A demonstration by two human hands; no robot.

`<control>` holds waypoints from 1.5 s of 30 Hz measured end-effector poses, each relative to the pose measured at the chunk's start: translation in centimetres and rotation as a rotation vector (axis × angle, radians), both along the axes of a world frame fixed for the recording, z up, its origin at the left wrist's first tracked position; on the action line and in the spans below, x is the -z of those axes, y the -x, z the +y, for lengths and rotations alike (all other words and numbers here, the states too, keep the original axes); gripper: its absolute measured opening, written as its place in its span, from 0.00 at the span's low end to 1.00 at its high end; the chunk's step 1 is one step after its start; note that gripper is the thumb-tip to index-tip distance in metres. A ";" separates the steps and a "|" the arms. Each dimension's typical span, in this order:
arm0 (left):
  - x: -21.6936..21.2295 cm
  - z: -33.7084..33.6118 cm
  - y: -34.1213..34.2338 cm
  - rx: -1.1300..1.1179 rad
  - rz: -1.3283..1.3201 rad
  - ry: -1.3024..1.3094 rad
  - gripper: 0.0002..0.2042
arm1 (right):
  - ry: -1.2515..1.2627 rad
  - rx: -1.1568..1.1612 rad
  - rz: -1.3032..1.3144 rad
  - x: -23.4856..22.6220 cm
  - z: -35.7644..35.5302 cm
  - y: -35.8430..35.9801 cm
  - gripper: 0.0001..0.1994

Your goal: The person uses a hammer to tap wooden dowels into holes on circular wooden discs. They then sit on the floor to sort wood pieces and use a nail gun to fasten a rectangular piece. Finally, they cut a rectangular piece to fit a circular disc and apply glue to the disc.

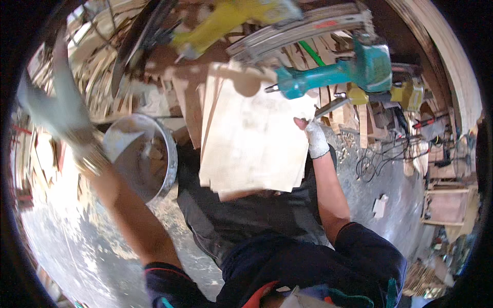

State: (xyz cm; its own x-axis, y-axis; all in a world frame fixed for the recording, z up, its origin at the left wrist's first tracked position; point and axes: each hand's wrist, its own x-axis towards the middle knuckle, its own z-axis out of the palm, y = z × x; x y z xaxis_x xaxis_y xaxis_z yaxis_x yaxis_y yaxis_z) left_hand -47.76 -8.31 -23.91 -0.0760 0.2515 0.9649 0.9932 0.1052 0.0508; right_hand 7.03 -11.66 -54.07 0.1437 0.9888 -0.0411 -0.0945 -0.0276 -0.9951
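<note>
My right hand (pixel 315 138), in a white work glove, rests its fingers on the right edge of a stack of thin pale plywood sheets (pixel 251 138) lying across my lap. My left hand (pixel 54 102), also gloved and blurred by motion, is raised out to the left, apart from the stack, above and left of a round metal bucket (pixel 149 159). Nothing shows in its fingers. A teal power tool (pixel 349 72) lies just beyond the stack's far right corner, a yellow one (pixel 226 20) further back.
Piles of wood strips (pixel 102 77) and offcuts surround the work spot at the back and left. Cables (pixel 380 154) trail over the grey concrete floor (pixel 390 205) at right, beside a small wooden crate (pixel 447 205). A long curved plank (pixel 452 61) runs along the right.
</note>
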 end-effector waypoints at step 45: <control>28.9 11.9 -22.4 1.147 -0.199 0.947 0.19 | 0.473 1.040 -0.191 -19.4 -24.8 0.1 0.24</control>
State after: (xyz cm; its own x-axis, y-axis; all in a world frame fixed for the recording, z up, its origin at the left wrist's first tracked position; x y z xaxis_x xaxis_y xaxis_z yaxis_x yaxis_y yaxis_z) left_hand -25.31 3.61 -52.78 0.4831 0.7719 0.4134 0.5414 -0.6343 0.5518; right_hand 6.89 -36.51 -34.71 0.9224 0.2807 -0.2653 -0.1397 -0.3980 -0.9067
